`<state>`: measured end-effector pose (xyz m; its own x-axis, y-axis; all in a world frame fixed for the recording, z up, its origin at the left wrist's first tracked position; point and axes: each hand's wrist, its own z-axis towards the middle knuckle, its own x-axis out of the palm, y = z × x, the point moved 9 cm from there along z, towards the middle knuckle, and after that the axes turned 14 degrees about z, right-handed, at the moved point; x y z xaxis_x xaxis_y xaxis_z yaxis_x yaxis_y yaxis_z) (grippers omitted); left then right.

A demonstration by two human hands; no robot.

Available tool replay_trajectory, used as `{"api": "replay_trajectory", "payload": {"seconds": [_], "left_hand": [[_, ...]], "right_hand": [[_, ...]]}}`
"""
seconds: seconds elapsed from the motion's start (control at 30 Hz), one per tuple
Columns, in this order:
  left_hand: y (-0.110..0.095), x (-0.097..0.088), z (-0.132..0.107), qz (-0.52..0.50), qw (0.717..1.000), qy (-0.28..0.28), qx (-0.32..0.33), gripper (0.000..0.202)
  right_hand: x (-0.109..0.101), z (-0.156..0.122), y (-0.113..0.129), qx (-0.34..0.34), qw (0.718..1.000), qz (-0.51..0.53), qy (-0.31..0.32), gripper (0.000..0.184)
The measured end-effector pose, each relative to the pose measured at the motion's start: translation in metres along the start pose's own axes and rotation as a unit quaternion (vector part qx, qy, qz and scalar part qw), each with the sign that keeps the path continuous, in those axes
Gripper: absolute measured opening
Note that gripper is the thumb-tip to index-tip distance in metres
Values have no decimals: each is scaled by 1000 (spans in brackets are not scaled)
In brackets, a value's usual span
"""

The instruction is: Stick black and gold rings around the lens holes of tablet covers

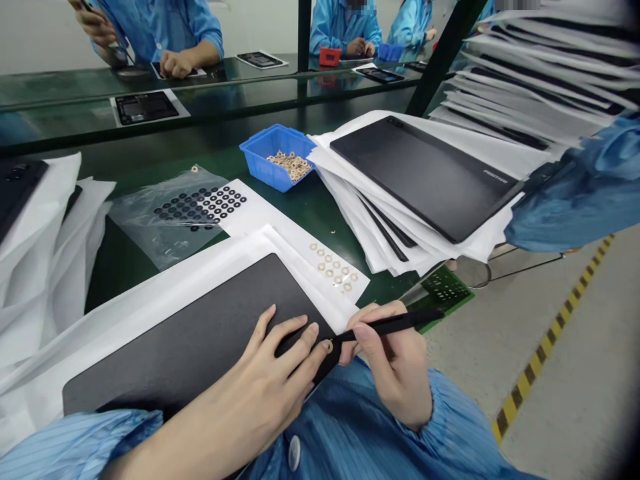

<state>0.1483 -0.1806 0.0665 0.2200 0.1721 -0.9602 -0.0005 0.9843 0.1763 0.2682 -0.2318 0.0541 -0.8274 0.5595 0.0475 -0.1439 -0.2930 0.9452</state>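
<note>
Dark panel (175, 353) steadied at its corner
Left hand (260, 393) is laid flat, fingers spread; black tool (400, 324) is pinched by right hand (400, 380).

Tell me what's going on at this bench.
A person's left hand lies flat on a dark panel, fingers near its corner. The right hand holds a black tool, its tip at a small ring on that corner. More rings sit on a white sheet and in a blue tray behind. A stack of panels lies to the right.
</note>
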Motion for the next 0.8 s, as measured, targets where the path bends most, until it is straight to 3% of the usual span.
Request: {"api": "replay_trajectory", "payload": {"seconds": [0.4,0.57,0.67,0.8], "left_hand": [[5,-6,0,-32,999,0,11,31],[13,-4,0,-87,996,14,1,29],[15,-1,1,-107,994,28,2,27],[14,3,2,-135,989,63,4,27]], "right_hand": [[1,-5,1,-60,997,-26,36,14],[8,-4,5,-11,990,101,97,10],[2,23,22,-43,991,107,68,9],[1,106,44,-140,990,-19,18,15]]}}
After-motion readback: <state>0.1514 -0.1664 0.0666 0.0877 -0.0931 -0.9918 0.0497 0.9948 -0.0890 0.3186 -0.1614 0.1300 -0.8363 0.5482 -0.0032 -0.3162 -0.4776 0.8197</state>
